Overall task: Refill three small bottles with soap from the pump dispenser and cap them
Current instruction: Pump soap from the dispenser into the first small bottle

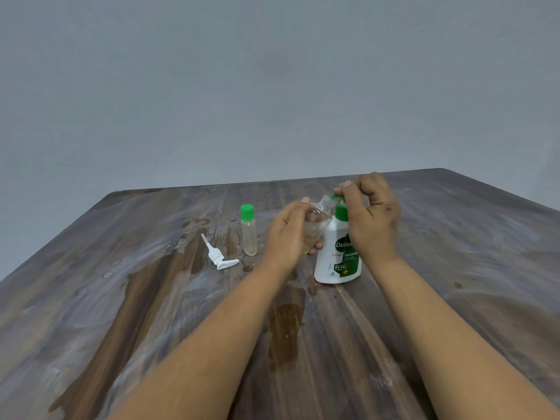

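- The left hand (pixel 286 237) grips a small open bottle (pixel 316 221), fingers and thumb wrapped round its body; it is lifted off the desk (pixel 121 298), roughly midway across and nearer the far edge than the near one.
- The bottle's long axis is tilted: base down toward the near-left, bare threaded neck (pixel 326 200) up and toward the far-right corner. It looks to hold some pale liquid, though the level is hard to read.
- The right hand (pixel 372 213) pinches a green cap (pixel 335 196) between thumb and fingertips, the other fingers curled loosely; the cap sits just beside the neck, on its right, very close or touching; which I cannot tell.
- The coming move turns on this: the cap lies up and to the right of the mouth, so it probably has to come onto the neck along the tilted axis, not straight down.
- The right hand is the nearer to the mouth; the left serves only to steady.
- The soap dispenser bottle (pixel 338 256) stands upright just behind both hands, its pump head (pixel 219 258) off and lying flat toward the left edge.
- A capped bottle (pixel 249 230) stands upright between the pump head and the left hand; a third small bottle is not visible.
- Wet patches (pixel 286 322) mark the desk, so slippery fingers seem a fair risk.
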